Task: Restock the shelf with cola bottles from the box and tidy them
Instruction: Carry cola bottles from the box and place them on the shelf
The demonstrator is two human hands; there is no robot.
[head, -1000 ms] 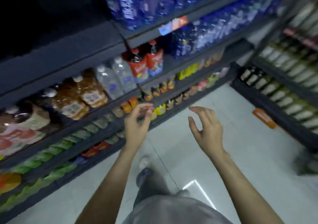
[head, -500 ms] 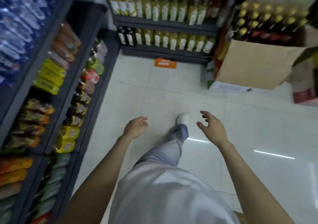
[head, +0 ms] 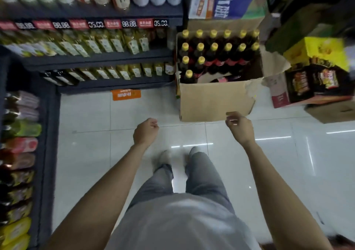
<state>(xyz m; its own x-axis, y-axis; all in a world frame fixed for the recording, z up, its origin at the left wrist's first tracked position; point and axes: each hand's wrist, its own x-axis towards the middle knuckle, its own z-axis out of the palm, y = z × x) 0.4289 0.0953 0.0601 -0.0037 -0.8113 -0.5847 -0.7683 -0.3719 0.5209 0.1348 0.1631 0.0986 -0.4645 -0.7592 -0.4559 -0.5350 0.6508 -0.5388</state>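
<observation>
— So, where are the cola bottles?

— Standing upright in the open cardboard box [head: 215, 103] on the floor [head: 86, 119], ahead of me and a little to my right. The cola bottles [head: 213, 57] have yellow caps and dark bodies with red labels; they fill the far rows, while the near right part of the box has a gap with one bottle lying on its side.

— And your hands?

— Both empty. My left grip [head: 145, 132] hangs over the floor tiles with the fingers loosely curled under, holding nothing. My right grip [head: 239, 127] is raised in front of the box's near wall, fingers loosely bent, also pinching nothing. Whether it touches the cardboard I cannot tell.

— What's around you?

— A dark shelf [head: 96, 60] of yellowish bottles stands just left of the box, with price tags [head: 92, 24] along the tier above. Printed cartons [head: 315, 84] sit to the box's right.
</observation>
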